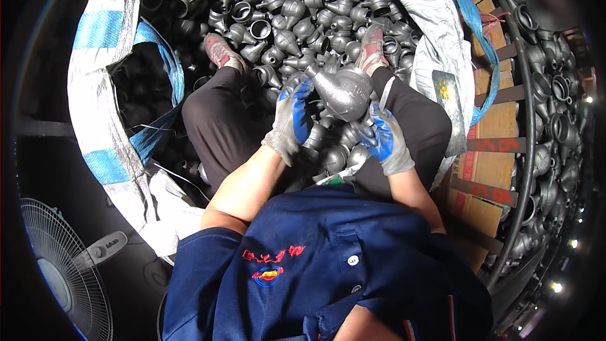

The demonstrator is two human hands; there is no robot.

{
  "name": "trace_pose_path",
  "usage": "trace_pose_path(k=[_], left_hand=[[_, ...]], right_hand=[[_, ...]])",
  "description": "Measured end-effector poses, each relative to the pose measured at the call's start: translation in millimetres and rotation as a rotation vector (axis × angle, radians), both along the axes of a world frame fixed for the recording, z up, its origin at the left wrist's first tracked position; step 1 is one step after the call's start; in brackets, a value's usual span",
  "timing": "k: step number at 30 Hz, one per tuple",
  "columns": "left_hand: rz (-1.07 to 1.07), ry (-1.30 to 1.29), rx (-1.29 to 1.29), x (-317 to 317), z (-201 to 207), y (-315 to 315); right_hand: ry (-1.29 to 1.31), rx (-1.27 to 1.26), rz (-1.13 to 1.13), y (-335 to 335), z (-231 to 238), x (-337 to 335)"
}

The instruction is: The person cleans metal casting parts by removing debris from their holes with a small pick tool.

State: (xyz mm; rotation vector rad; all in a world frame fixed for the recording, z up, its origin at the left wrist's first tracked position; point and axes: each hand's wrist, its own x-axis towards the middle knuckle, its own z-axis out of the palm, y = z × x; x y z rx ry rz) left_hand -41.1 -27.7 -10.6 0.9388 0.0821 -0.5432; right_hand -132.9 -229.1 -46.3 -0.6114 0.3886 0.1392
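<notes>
At the far left, a white fan [58,281] stood in the shadow, its round wire guard partly cut off by the dark rim of the view. Beside it curved the wall of a white bulk bag [101,98] with pale blue bands, and a blue strap loop [169,63] hung inside its left edge. Next came the person's left leg in dark trousers, ending in a red shoe [221,52] set among the heaped grey fittings [287,9], which filled the bag around both feet.

The left hand [292,120], in a grey glove with blue coating, had its fingers curled on the left side of a large bulbous casting [346,93], near its narrow neck. That casting was held above the heap, between the knees, its neck tipped up and to the left. The right hand [386,142], gloved alike, had bent fingers at the casting's lower right side; a thin pale strip [387,93] rose beside them, but whether they pinched it I could not tell.

Farther right hung another blue strap [489,57], then brown panels [495,123] crossed by dark slats, and finally a dark metal rail [529,101] with more grey fittings beyond it.
</notes>
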Motion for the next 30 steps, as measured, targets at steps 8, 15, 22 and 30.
trace_pose_path(k=[8, 15, 22, 30], left_hand=[[-0.141, -0.090, -0.129, -10, 16, -11], [0.077, -0.615, 0.336, -12, -10, -25], [0.059, -0.492, 0.268, -9, -10, -23], [0.040, -0.271, -0.190, -9, 11, -15]], right_hand=[[-0.065, -0.050, -0.036, -6, -1, 1], [0.019, -0.156, -0.102, -1, -1, 0], [0.055, -0.203, -0.097, 4, -1, 2], [0.037, -0.135, -0.094, 3, 0, 2]])
